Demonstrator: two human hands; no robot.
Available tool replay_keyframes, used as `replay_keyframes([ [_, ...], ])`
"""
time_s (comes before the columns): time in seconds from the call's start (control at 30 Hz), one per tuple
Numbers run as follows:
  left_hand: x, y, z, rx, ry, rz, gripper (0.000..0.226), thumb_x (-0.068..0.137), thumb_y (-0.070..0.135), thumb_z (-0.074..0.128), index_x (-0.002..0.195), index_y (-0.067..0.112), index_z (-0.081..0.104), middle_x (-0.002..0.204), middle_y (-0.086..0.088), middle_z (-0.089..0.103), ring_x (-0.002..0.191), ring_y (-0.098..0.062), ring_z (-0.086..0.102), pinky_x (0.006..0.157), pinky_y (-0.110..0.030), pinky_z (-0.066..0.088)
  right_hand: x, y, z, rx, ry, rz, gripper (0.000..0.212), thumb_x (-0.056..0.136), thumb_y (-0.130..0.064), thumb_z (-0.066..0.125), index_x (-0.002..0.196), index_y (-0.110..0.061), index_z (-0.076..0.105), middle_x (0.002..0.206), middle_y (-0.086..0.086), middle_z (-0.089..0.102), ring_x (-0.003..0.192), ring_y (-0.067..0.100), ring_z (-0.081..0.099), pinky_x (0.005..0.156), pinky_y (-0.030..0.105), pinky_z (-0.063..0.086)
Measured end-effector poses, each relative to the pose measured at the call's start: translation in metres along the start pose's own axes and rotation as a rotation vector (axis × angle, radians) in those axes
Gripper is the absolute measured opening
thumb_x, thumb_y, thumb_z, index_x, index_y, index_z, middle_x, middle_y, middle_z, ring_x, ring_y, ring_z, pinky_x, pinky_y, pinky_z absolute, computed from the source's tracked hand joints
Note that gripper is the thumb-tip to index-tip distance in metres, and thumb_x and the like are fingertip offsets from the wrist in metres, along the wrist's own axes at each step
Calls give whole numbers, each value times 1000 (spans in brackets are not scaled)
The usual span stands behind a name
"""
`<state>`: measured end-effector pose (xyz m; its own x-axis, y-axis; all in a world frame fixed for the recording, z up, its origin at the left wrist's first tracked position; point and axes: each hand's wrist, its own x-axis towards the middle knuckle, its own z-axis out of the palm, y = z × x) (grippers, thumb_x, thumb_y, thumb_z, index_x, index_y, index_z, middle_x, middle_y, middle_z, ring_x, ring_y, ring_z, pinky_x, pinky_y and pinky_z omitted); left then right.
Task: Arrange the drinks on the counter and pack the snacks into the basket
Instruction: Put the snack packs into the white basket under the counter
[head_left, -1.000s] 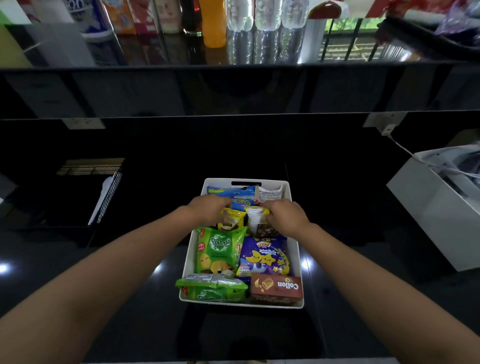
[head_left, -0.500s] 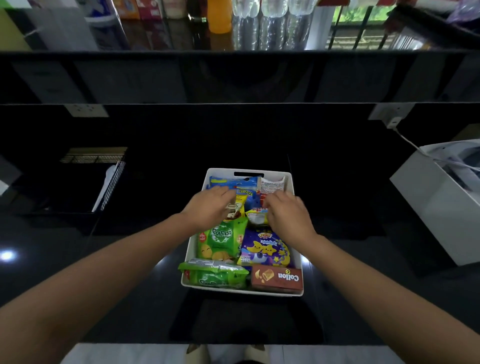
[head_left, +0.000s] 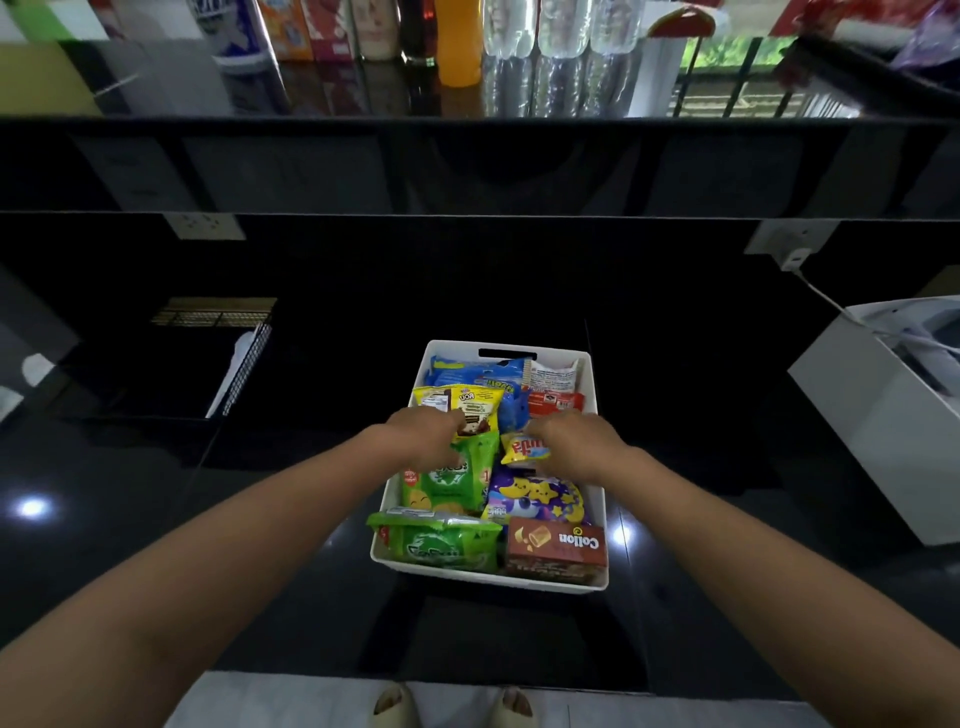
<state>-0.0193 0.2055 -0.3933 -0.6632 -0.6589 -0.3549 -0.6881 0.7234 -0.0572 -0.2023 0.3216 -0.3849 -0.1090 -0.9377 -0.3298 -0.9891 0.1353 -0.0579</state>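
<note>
A white basket (head_left: 596, 457) stands on the black lower counter, full of snack packs. At its far end lie a blue pack (head_left: 485, 375) and a red pack (head_left: 556, 402). My left hand (head_left: 423, 435) holds the near end of a yellow snack pack (head_left: 460, 401) lying over the blue one. My right hand (head_left: 574, 442) pinches a small yellow packet (head_left: 523, 448) in the middle. Nearer me are green packs (head_left: 452, 480), a purple star pack (head_left: 540, 496) and a brown Collon box (head_left: 557, 550). Drinks line the upper counter: an orange bottle (head_left: 458, 47), clear water bottles (head_left: 561, 28), cartons (head_left: 296, 26).
A black wire basket (head_left: 244, 364) sits on the left of the lower counter. A white box (head_left: 878, 431) with a cable stands at the right. Wall sockets (head_left: 205, 226) are on the black back panel. The counter's front edge is just above my feet.
Both hands have drawn back toward me inside the basket. The yellow pack now lies flat at the back left, and the small yellow packet sits in the middle.
</note>
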Motion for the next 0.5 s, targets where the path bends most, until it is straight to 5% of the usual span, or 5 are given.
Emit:
replay_keyframes([
  [0.2, -2, -11, -24, -92, -6, -20, 62, 77, 60, 64, 128, 29, 46, 118, 2, 62, 99, -20, 61, 66, -27, 41, 15, 8, -11, -83, 408, 116, 39, 93, -21, 54, 130, -14, 50, 124, 10, 55, 118, 30, 48, 86, 37, 42],
  [0.33, -6, -15, -30, -71, 60, -58, 63, 79, 62, 60, 129, 28, 45, 119, -1, 62, 99, -20, 61, 66, -27, 40, 22, 1, -6, 34, 376, 183, 26, 98, -20, 46, 121, -10, 52, 109, 14, 66, 99, 36, 63, 65, 36, 44],
  [0.5, -8, -18, -37, -132, 135, -173, 60, 83, 49, 57, 133, 21, 38, 112, -8, 64, 99, -27, 63, 70, -30, 45, 25, 2, 8, 207, 181, 126, 24, 96, -15, 45, 83, -8, 64, 91, 15, 68, 75, 28, 59, 59, 31, 39],
])
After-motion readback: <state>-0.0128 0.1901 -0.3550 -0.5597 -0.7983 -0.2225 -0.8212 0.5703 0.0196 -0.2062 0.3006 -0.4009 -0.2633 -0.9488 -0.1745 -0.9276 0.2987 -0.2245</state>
